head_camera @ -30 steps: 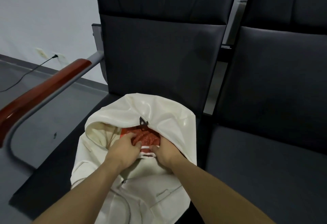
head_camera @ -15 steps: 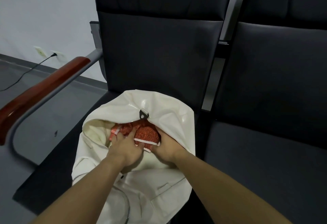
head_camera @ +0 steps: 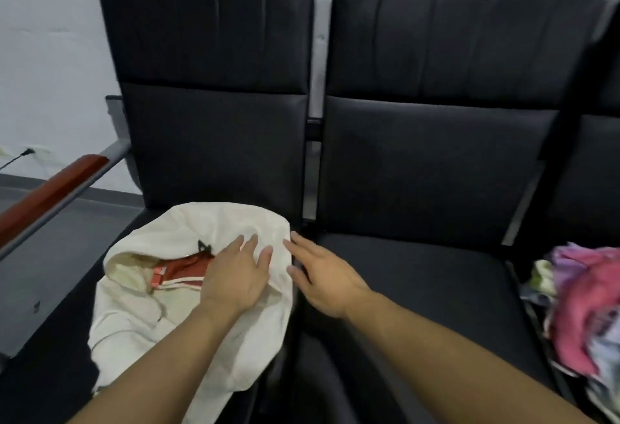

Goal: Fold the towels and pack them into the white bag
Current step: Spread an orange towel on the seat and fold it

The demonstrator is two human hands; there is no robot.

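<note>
one white bag point(head_camera: 201, 293), one red towel point(head_camera: 183, 267), two hands, two black seats

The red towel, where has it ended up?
In the head view the red towel lies inside the open mouth of the white bag on the left seat, just left of the left hand.

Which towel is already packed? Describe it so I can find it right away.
Start at the left black seat, beside the wooden armrest. The white bag lies on it, mouth open. The packed towel is the red one with white stripes inside that mouth, unlike the loose pink and purple pile far right.
</note>
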